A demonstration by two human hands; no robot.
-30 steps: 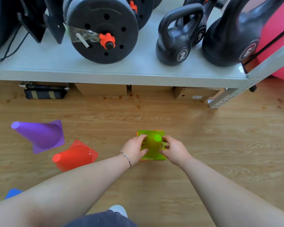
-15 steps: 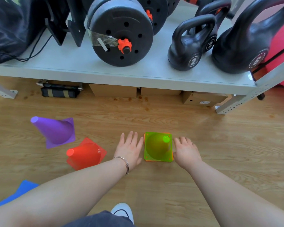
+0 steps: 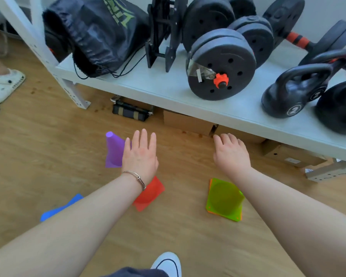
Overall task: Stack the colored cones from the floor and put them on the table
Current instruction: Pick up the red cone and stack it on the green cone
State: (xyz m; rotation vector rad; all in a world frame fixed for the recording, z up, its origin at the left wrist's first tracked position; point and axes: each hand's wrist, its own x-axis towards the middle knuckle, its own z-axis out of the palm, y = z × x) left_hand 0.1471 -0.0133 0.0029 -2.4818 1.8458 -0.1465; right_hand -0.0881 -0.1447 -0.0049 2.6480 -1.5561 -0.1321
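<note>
The green cone (image 3: 224, 198) stands on the wooden floor (image 3: 38, 152) nested over an orange cone (image 3: 209, 210), whose edge peeps out beneath its base; a second ago both hands were clasped round it, and now they have let go and risen forward — so that pairing looks done, and the stack waits for the next colour. The left hand (image 3: 140, 156) is spread flat, fingers apart, holding nothing, in front of the purple cone (image 3: 113, 150), which I judge the likely next pick; the right hand (image 3: 231, 154) hangs loose and empty, well beyond the green cone. The red cone (image 3: 149, 193) lies tipped under the left wrist, and a blue cone (image 3: 59, 207) shows by the left forearm; three cones remain loose, so the task is early.

The floor is pale wood; above it runs a low grey table (image 3: 168, 90) crowded with a dumbbell (image 3: 222, 64), kettlebells (image 3: 294, 92) and a black drawstring bag (image 3: 100, 35) — free room for the stack sits along its front edge; cardboard boxes (image 3: 188, 122) lie beneath.
</note>
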